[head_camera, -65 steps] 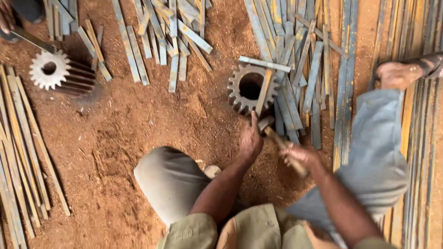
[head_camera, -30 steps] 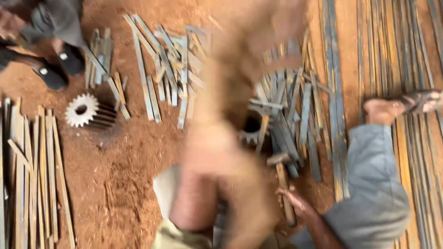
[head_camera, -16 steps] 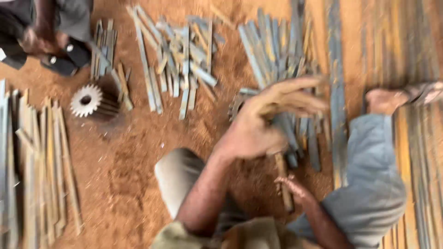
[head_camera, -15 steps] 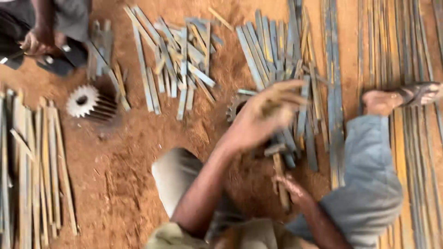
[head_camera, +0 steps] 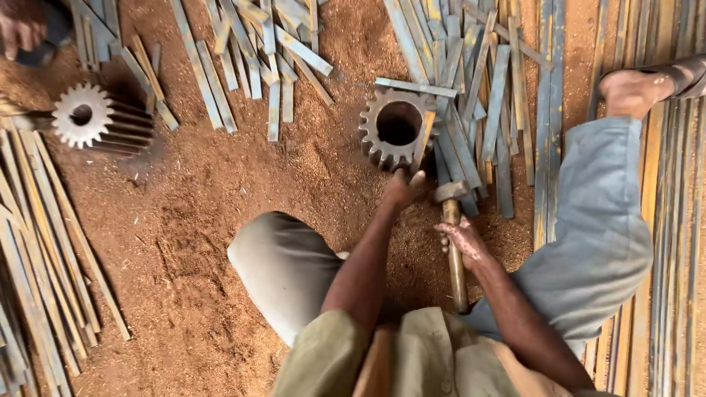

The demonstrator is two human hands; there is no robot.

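I sit on red dirt ground. My left hand (head_camera: 403,188) pinches the lower end of a flat metal strip (head_camera: 423,141) that leans on the rim of a rusty gear (head_camera: 397,125) standing on the ground in front of me. My right hand (head_camera: 463,241) grips the wooden handle of a hammer (head_camera: 452,220), whose steel head rests low on the ground just right of the strip. Another short strip (head_camera: 415,87) lies across the gear's top edge.
Piles of cut metal strips (head_camera: 478,88) lie behind and right of the gear, more (head_camera: 250,51) at top centre. Long strips (head_camera: 37,235) lie at the left and long bars (head_camera: 662,220) at the right. A second pale gear (head_camera: 95,121) stands upper left near another person's hand (head_camera: 18,33).
My left hand was raised close to the camera and blurred; it has come back down and now holds a strip against the gear. The hammer stays low in my right hand.
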